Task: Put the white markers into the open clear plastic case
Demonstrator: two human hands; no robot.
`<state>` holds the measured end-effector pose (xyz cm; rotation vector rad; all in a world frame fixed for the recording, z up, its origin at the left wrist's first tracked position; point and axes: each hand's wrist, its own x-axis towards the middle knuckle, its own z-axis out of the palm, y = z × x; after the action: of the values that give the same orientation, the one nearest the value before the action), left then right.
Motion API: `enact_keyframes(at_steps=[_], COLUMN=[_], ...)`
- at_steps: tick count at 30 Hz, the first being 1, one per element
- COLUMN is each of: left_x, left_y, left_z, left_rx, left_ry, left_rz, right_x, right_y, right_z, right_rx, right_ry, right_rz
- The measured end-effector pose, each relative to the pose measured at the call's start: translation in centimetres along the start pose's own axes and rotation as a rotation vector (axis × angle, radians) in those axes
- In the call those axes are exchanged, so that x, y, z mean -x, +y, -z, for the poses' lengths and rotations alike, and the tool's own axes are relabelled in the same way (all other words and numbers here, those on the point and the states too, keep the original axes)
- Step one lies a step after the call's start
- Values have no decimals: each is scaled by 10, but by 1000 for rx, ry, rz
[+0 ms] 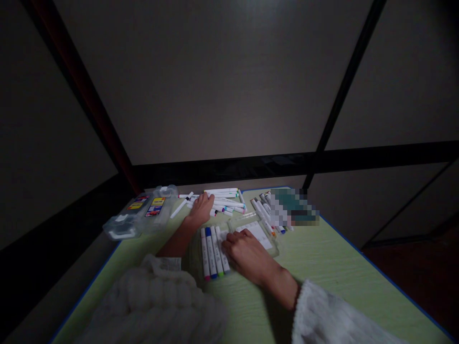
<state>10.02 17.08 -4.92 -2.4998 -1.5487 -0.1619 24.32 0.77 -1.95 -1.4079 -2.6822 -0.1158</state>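
My left hand [202,209] rests at the near left side of a loose pile of white markers [227,204], its fingers apart and bent down among them; whether they pinch one is hidden. My right hand [244,248] is closed, fingers curled over the middle of an opened clear plastic case [274,251]. Its fingertips, and anything in them, are hidden. In the left half of the case, beside these fingers, several markers [213,253] stand side by side in a row, with pink, blue and green ends showing. A white insert [258,234] lies in the other half.
Two clear carry cases with coloured labels [155,207] lie at the table's left edge. More markers [264,215] lie at the right, next to a blurred-out green item [296,206]. A panelled wall [222,95] rises behind the pale green table [322,267].
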Motion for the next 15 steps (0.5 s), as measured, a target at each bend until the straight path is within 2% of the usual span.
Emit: enact_keyframes(at_steps=[9, 15], left_x=[14, 26], left_y=[-5, -9], left_z=[1, 4], left_rx=[62, 38], left_ry=[20, 1], left_rz=[-3, -35], right_x=[0, -1], right_y=[0, -1], right_z=[-3, -4], right_rx=[3, -14], right_ry=[40, 19], right_rz=[23, 19])
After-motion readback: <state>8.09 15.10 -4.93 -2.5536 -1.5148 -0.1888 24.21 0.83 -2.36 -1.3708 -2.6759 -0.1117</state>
